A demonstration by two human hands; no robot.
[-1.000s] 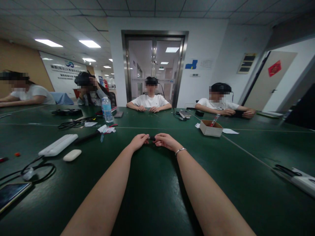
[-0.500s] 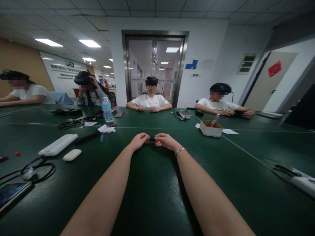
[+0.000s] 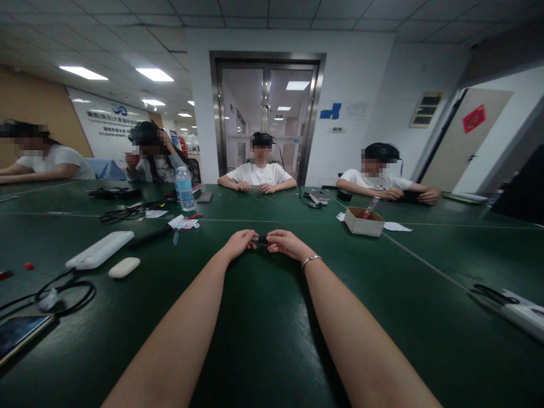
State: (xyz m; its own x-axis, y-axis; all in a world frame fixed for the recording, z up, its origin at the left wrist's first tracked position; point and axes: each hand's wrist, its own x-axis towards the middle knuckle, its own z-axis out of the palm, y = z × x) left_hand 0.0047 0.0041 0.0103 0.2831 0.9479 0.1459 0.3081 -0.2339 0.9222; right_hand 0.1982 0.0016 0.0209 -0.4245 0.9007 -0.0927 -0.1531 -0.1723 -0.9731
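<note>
Both of my hands meet over the green table point(image 3: 263, 317), with a small dark object point(image 3: 262, 239) between their fingertips. It is short and black, with a lighter grey part at its left end; its exact kind is too small to tell. My left hand point(image 3: 240, 245) pinches the grey end between thumb and fingers. On the other side, my right hand point(image 3: 288, 245) grips the black end, its fingers curled. A silver bracelet point(image 3: 311, 261) circles my right wrist. My fingertips hide part of the object's two ends.
To the left are a white power strip point(image 3: 101, 250), a white oval case point(image 3: 124, 267), a phone point(image 3: 25, 334) and cables. A water bottle point(image 3: 184, 190) stands farther back. A small cardboard box point(image 3: 364, 224) sits at right. Several people wearing headsets sit across the table.
More of the grey end shows beside my left fingers; my hands have hardly moved. Across the table at left, a person has lowered one hand from the headset.
</note>
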